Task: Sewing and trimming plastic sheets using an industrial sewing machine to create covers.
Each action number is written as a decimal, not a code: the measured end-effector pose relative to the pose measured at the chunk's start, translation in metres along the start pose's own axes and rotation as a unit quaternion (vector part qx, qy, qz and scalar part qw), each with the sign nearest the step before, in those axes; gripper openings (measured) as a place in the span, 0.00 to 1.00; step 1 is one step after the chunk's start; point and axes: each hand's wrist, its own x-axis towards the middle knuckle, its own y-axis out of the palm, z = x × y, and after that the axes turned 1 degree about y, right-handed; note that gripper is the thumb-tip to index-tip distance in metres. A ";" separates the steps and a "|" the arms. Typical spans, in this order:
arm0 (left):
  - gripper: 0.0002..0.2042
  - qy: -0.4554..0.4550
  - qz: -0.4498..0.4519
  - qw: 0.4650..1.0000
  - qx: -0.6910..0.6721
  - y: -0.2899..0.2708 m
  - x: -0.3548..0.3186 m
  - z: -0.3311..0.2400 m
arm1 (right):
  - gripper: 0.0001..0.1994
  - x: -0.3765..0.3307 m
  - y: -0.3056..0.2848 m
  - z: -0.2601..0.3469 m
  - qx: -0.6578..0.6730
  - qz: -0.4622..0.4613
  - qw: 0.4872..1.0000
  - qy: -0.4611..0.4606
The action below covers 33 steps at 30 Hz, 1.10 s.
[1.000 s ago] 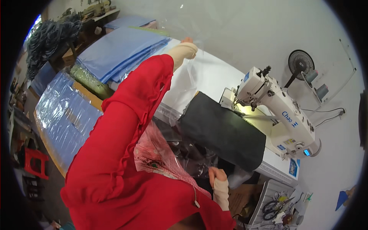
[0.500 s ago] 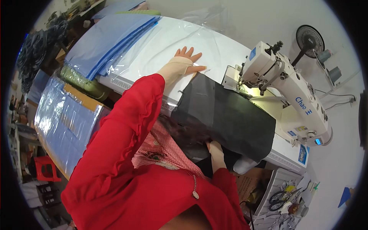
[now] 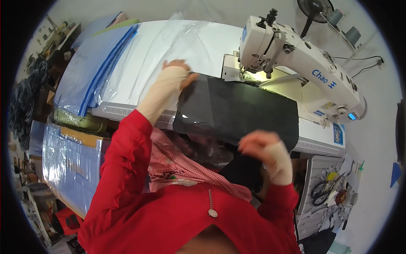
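White tabletop (image 3: 139, 76) spreads before us, sewing machine (image 3: 296, 55) beyond our fingertips. Our left hand (image 3: 171, 80) rests at the far left corner of the black fabric panel (image 3: 241, 112), fingers curled on its edge; the grip itself is blurred. Our right hand (image 3: 264, 148) hovers over the near edge, fingers bent, and we cannot tell whether they pinch cloth. Clear plastic sheeting (image 3: 169, 46) lies left of our fingers.

Your right hand (image 3: 264, 148): motion-blurred, grip unreadable. Your left hand (image 3: 173, 78): fingertips blurred at the edge of the black fabric (image 3: 237, 112). Fabric's lower end: hidden behind your right hand, below the table edge. Needle on the sewing machine (image 3: 296, 55): too small to make out. Fan (image 3: 315, 6) above the machine: cut off by the rim.
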 end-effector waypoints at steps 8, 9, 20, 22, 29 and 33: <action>0.12 0.266 -0.188 0.929 -0.177 0.047 0.061 -0.088 | 0.19 0.136 -0.105 -0.076 -0.462 -0.395 0.763 -0.218; 0.12 0.270 -0.192 0.927 -0.178 0.052 0.065 -0.089 | 0.17 0.140 -0.109 -0.085 -0.470 -0.409 0.758 -0.192; 0.09 0.201 -0.195 0.906 -0.316 0.055 0.066 -0.087 | 0.10 0.126 -0.123 -0.102 -0.471 -0.500 0.726 -0.031; 0.08 0.196 -0.158 0.912 -0.323 0.056 0.064 -0.086 | 0.14 0.128 -0.120 -0.098 -0.483 -0.503 0.715 -0.051; 0.11 0.228 -0.200 0.898 -0.317 0.058 0.064 -0.092 | 0.21 0.127 -0.112 -0.087 -0.482 -0.452 0.733 -0.162; 0.12 0.219 -0.201 0.901 -0.316 0.060 0.065 -0.088 | 0.07 0.133 -0.105 -0.083 -0.480 -0.409 0.745 -0.219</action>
